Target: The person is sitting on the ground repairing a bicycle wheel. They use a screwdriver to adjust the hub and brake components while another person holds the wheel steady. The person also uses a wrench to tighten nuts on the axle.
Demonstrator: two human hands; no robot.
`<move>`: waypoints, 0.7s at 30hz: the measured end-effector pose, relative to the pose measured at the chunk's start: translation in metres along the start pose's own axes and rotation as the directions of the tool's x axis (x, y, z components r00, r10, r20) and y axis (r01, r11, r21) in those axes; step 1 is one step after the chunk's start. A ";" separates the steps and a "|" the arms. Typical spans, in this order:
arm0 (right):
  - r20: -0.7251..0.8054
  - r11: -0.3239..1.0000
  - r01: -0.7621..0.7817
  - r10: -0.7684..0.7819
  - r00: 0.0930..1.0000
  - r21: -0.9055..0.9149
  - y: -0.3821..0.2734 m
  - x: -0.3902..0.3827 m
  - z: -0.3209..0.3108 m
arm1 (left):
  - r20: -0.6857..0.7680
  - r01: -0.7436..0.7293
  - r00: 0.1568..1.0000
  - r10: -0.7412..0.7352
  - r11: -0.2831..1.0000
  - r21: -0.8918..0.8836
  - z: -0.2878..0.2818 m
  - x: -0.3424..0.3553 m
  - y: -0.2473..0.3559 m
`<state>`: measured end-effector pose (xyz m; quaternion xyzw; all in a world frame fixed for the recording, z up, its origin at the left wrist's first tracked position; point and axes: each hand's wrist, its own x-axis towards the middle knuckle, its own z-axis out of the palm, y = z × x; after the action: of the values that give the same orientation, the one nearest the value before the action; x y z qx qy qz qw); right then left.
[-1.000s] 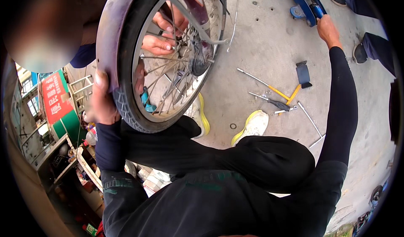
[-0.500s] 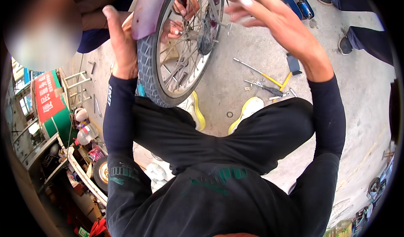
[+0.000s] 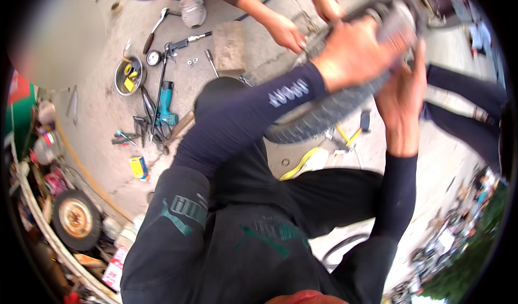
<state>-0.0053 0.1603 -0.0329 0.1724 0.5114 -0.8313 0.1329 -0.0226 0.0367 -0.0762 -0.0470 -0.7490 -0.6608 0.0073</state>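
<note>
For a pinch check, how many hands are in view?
4: the person's left hand and right hand at the wheel; a co-worker's lower hand and upper hand beside it. Others may be hidden.

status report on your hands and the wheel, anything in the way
Left hand over bicycle wheel, right hand alongside, both grips unclear. Wheel blurred, partly hidden by left forearm. Co-worker's hand close by.

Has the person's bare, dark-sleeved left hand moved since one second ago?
Yes, rightward: the left hand was far left of the yellow-handled metal tool on the concrete floor; now it appears above it in the picture.
</note>
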 end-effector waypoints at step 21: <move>-0.046 0.997 0.042 -0.045 0.998 -0.066 0.004 0.015 0.011 | 0.544 -0.101 0.836 -0.070 0.955 0.278 -0.150 0.004 -0.015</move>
<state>-0.0190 0.1475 -0.0379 0.1767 0.5447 -0.8127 0.1080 -0.0357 -0.1138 -0.0712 -0.2385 -0.8092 -0.5002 -0.1951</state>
